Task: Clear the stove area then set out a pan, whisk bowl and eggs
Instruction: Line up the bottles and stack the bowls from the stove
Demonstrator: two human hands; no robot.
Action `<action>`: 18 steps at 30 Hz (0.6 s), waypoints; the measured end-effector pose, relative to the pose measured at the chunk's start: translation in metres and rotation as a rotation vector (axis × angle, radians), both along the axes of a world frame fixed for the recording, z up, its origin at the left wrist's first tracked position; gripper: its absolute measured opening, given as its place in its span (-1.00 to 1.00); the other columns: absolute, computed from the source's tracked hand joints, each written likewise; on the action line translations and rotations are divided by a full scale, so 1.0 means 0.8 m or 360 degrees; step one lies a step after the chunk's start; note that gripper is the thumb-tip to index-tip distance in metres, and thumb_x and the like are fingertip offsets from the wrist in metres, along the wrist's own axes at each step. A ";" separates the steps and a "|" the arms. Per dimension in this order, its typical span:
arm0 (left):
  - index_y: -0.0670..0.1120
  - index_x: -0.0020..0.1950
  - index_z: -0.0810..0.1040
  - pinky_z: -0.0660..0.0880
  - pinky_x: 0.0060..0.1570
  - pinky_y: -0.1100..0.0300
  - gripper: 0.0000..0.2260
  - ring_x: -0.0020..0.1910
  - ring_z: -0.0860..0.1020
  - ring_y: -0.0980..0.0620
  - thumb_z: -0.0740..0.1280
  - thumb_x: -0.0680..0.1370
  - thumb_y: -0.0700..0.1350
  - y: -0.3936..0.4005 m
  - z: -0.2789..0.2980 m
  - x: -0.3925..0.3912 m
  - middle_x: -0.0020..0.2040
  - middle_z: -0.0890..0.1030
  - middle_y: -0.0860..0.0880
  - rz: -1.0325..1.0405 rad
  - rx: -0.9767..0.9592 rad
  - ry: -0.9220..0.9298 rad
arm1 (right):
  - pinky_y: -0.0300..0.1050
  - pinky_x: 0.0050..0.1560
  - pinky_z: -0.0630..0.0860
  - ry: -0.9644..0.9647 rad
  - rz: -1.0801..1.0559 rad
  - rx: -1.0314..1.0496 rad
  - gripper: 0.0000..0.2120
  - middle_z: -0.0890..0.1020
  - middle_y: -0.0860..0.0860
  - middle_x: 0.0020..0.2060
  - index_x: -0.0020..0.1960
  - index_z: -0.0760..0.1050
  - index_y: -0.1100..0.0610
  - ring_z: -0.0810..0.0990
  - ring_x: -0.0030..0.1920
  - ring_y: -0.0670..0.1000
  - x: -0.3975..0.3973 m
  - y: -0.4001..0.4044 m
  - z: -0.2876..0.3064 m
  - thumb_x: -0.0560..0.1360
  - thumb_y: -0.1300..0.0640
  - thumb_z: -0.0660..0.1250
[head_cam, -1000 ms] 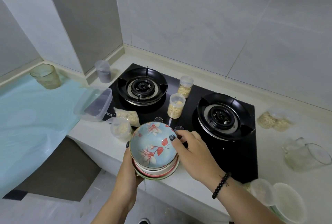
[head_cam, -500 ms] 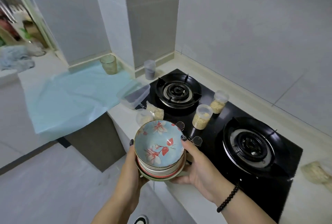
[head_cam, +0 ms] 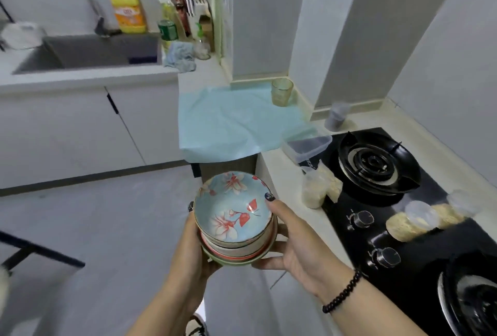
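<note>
A stack of bowls (head_cam: 233,214), the top one light blue with red and white flowers, is held over the floor, left of the counter edge. My left hand (head_cam: 192,249) grips the stack's left side from below. Around its right side curls my right hand (head_cam: 293,244), thumb on the top bowl's rim. The black two-burner stove (head_cam: 349,228) lies to the right. On it stand two small lidded jars of grain (head_cam: 419,221), blurred. A bag of grain (head_cam: 318,187) and a clear plastic box (head_cam: 306,147) sit at the stove's left edge.
A light blue cloth (head_cam: 231,123) covers the counter ahead, with a yellowish glass (head_cam: 281,92) and a small grey cup (head_cam: 336,116) near the wall. The sink (head_cam: 88,53), tap, bottles and a rag (head_cam: 181,57) are at the upper left. Grey floor spreads below.
I have turned left with the bowl stack in both hands, away from the stove. The sink and bottles have come into view; the right burner has slid toward the frame's edge.
</note>
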State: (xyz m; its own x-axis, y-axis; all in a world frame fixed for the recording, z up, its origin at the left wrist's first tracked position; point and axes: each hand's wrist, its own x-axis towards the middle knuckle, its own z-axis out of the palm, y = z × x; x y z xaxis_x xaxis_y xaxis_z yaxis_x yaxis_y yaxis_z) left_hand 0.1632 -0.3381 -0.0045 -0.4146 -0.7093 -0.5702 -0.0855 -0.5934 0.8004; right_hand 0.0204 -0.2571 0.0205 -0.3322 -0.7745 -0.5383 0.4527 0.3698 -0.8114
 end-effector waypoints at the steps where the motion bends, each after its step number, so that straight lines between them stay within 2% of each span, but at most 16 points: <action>1: 0.06 0.15 0.63 0.51 0.20 -0.19 -0.45 0.10 0.65 -0.08 0.01 0.56 0.35 -0.014 0.000 0.014 0.04 0.71 -0.02 0.0054 0.0002 -0.0007 | 0.16 -0.03 0.63 0.0002 0.0054 0.0006 -0.66 0.62 0.10 0.02 0.11 0.59 -0.03 0.60 0.09 0.16 0.010 -0.020 0.001 0.47 -0.20 0.28; 5: 0.05 0.14 0.64 0.52 0.20 -0.15 -0.44 0.11 0.63 -0.05 0.00 0.55 0.35 -0.078 0.006 0.065 0.03 0.71 0.00 0.0193 -0.0002 -0.0024 | 0.14 -0.07 0.63 -0.0010 0.0228 0.0013 -0.63 0.67 0.09 -0.05 0.05 0.64 0.01 0.62 0.05 0.17 0.050 -0.106 0.004 0.42 -0.21 0.32; 8: 0.03 0.13 0.64 0.53 0.20 -0.12 -0.45 0.11 0.63 -0.04 0.01 0.55 0.34 -0.132 0.008 0.109 0.01 0.72 0.00 0.0309 -0.0010 -0.0035 | 0.19 -0.04 0.62 -0.0032 0.0355 0.0019 -0.65 0.71 0.08 -0.11 0.03 0.66 0.04 0.65 0.04 0.17 0.085 -0.177 0.006 0.45 -0.18 0.31; 11: 0.03 0.14 0.64 0.53 0.21 -0.11 -0.43 0.13 0.62 -0.03 0.01 0.54 0.36 -0.178 0.013 0.141 0.03 0.71 0.01 0.0358 -0.0043 -0.0039 | 0.17 -0.06 0.62 -0.0019 0.0443 0.0012 -0.59 0.68 0.13 0.00 0.12 0.62 0.07 0.64 0.06 0.17 0.114 -0.236 0.013 0.45 -0.18 0.30; 14: 0.04 0.13 0.64 0.56 0.16 -0.07 -0.44 0.11 0.63 -0.01 -0.01 0.56 0.33 -0.225 0.018 0.172 0.04 0.71 0.00 0.0430 -0.0088 -0.0041 | 0.18 -0.07 0.62 0.0006 0.0528 -0.0002 -0.53 0.65 0.15 0.08 0.12 0.62 0.06 0.63 0.09 0.20 0.142 -0.295 0.018 0.35 -0.22 0.34; 16: 0.05 0.15 0.63 0.55 0.17 -0.07 -0.44 0.10 0.64 -0.01 -0.04 0.59 0.32 -0.257 0.021 0.193 0.03 0.71 0.01 0.0467 -0.0096 -0.0035 | 0.20 -0.05 0.62 0.0023 0.0583 -0.0002 -0.59 0.64 0.16 0.09 0.09 0.62 0.03 0.63 0.09 0.20 0.161 -0.336 0.023 0.39 -0.21 0.34; 18: 0.05 0.19 0.61 0.53 0.19 -0.12 -0.38 0.11 0.64 -0.03 -0.10 0.58 0.35 -0.284 0.023 0.208 0.05 0.71 -0.02 0.0502 -0.0069 0.0005 | 0.18 -0.08 0.63 0.0067 0.0618 -0.0018 -0.68 0.65 0.13 0.00 0.03 0.64 0.02 0.64 0.05 0.19 0.174 -0.369 0.028 0.44 -0.17 0.32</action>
State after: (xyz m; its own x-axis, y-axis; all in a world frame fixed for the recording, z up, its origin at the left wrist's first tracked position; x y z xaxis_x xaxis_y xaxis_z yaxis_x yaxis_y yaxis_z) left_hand 0.3299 -0.5656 0.0137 -0.1722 -0.8267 -0.5356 0.0996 -0.5555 0.8255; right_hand 0.1593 -0.5525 0.0431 -0.0351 -0.8526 -0.5214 0.2470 0.4981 -0.8312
